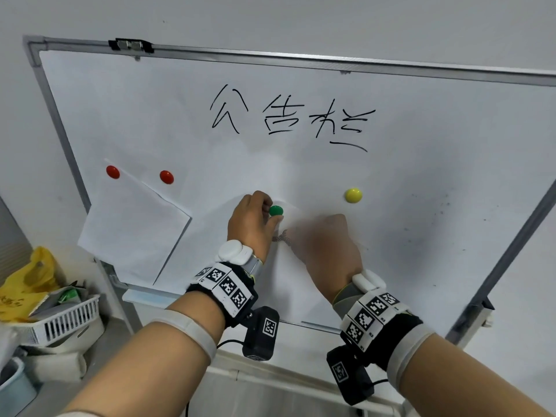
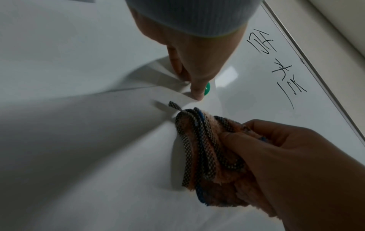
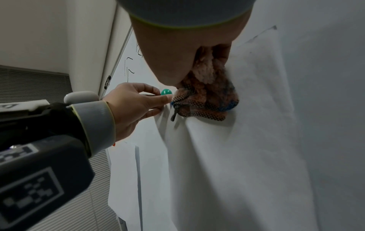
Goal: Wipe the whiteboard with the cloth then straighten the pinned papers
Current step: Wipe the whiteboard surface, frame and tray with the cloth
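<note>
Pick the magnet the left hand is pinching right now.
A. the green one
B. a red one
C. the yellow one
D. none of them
A: the left hand has its fingertips closed on the green magnet, while the right hand grips the cloth.

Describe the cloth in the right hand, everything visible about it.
The cloth is a small fluffy rag, pinkish-orange pile with a dark checked woven trim and a bit of blue edging. It is bunched into folds, with one loose strip of trim sticking out toward the green magnet. The right hand grips it, thumb and fingers curled around the wad, and holds it against the sheet of paper on the whiteboard, just below that magnet.
</note>
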`<state>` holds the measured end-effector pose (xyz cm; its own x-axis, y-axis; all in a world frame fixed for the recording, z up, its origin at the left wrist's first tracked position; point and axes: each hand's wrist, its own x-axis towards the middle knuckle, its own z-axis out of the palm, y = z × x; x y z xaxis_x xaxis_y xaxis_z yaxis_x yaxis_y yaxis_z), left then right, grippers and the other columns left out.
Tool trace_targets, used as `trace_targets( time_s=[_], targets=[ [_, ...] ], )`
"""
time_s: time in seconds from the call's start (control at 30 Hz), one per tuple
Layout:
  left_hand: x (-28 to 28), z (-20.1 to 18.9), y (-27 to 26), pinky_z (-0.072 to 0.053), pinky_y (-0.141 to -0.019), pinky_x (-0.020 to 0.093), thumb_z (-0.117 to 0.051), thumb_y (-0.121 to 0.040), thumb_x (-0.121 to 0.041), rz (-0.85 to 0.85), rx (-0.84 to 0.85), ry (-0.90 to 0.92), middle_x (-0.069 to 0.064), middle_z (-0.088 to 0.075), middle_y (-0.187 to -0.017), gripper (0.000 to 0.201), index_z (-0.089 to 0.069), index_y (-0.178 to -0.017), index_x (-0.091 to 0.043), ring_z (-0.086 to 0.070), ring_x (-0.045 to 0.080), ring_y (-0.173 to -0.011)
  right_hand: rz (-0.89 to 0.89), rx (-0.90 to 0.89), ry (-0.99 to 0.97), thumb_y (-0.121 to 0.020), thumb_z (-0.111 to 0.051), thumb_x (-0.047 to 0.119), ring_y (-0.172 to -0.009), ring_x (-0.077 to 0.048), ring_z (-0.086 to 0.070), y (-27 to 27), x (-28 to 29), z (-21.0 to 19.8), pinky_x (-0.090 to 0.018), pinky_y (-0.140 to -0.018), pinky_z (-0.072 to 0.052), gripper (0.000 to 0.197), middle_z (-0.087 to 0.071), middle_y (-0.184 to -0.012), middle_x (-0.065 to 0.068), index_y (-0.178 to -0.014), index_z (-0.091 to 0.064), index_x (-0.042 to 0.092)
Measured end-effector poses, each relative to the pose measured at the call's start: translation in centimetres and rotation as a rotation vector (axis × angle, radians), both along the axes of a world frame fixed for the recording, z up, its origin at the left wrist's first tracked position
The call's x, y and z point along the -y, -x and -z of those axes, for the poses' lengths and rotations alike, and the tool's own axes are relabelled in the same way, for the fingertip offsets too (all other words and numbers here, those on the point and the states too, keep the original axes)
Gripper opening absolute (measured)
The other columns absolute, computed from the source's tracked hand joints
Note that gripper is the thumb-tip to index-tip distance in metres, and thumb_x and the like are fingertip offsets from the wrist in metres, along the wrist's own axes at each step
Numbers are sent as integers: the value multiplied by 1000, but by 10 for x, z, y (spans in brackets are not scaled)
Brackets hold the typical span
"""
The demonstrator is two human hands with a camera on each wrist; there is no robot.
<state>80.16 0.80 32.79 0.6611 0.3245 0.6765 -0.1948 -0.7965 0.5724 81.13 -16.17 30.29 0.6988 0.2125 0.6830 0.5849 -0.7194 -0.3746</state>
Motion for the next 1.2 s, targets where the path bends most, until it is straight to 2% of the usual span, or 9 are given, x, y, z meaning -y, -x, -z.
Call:
trace_targets(
  time_s=[0.07,0.2,0.33,0.53,0.7,0.83,0.97,1.1,1.2],
  targets=[
    [1,2,-1,-52,-71,38,-76,-80,-21,-3,-3,-9,-3,-59,-90,23,-60,-96,-19,-58,20,-83,3,-10,9,-90,-68,28,-57,-19,-44,1,0,4,-25,-49,-38,18,-48,-114,-4,-90,-59,13],
    [3,3,-2,-50,-68,36,-75,-81,-22,18,1,-27,-1,-56,-88,16,-64,-90,-15,-57,23,-82,-20,7,19,-90,-68,28,-60,-22,-53,3,2,3,-30,-48,-48,17,-48,-115,-2,-92,-61,13],
    [2,-6,1,-48,-63,34,-77,-80,-28,44,20,-24,-4,-56,-83,19,-61,-80,-19,-55,18,-74,-58,37,-4,-90,-65,30,-68,-24,-57,5,5,-6,-34,-51,-51,19,-48,-115,-5,-93,-61,11],
    [-2,-40,1,-51,-62,34,-84,-72,-33,38,68,72,-6,-60,-74,29,-57,-74,-22,-56,12,-66,-135,98,-26,-91,-66,28,-69,-22,-52,4,4,-28,-25,-52,-38,19,-49,-112,-6,-91,-58,10],
    [0,-51,-1,-55,-67,42,-86,-68,-32,17,61,131,-3,-63,-75,33,-56,-75,-21,-60,16,-69,-161,93,2,-89,-63,38,-69,-25,-54,3,-1,-39,-28,-52,-42,28,-49,-113,-5,-90,-57,11],
    [4,-52,1,-55,-67,42,-86,-68,-31,3,54,179,-2,-62,-78,41,-50,-84,-20,-61,18,-70,-147,80,30,-89,-68,32,-67,-27,-54,4,-4,-40,-29,-53,-43,23,-48,-114,-5,-90,-57,11],
    [5,-46,4,-57,-71,36,-85,-73,-26,44,57,213,-2,-65,-83,35,-54,-88,-18,-64,13,-71,-177,89,58,-89,-61,35,-65,-28,-54,5,-6,-36,-34,-51,-47,25,-50,-106,-5,-91,-59,11],
    [-9,-28,17,-58,-74,25,-80,-80,-22,119,83,318,-6,-69,-81,21,-63,-91,-15,-67,3,-73,-163,25,188,-89,-47,47,-67,-22,-51,12,-12,-18,-31,-51,-44,33,-50,-93,2,-95,-57,17],
    [-43,3,28,-61,-73,34,-73,-87,-22,61,68,494,-7,-69,-74,12,-64,-88,-16,-72,9,-69,-237,-114,232,-91,-61,36,-68,-25,-55,14,-23,0,-33,-54,-47,22,-50,-99,4,-104,-55,20]
  ],
)
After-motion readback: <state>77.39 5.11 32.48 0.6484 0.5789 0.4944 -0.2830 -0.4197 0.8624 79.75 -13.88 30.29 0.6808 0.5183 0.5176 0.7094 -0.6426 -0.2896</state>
